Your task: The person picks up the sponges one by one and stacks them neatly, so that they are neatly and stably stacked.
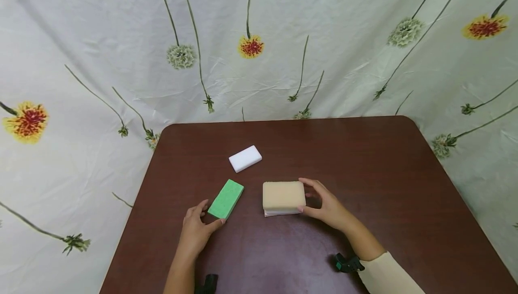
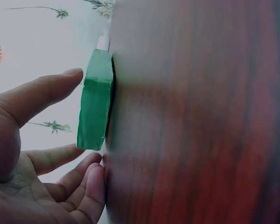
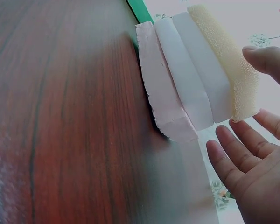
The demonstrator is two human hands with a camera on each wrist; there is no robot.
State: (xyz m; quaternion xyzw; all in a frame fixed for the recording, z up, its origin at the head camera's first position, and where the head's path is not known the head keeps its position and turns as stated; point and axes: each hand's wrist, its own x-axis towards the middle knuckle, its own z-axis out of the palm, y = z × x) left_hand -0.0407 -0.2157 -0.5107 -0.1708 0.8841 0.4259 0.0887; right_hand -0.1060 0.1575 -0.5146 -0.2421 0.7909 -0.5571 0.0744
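My left hand point(image 1: 194, 233) is at the near end of a green sponge point(image 1: 226, 198) lying on the table, with thumb and fingers loosely spread about its corners. In the left wrist view the thumb tip is just beside the sponge. My right hand point(image 1: 325, 204) pinches a beige sponge point(image 1: 283, 194) by its right end, thumb at the near edge and forefinger at the far edge. The beige sponge tops a stack with two white blocks point(image 3: 184, 74) and a pale pink block point(image 3: 161, 88) at the bottom. My other right fingers are spread beside the stack.
A white block point(image 1: 245, 158) lies flat behind the green sponge and the stack. The dark brown table point(image 1: 364, 159) ends at a white flower-printed cloth point(image 1: 283, 78). Black wrist devices point(image 1: 349, 262) sit on both arms.
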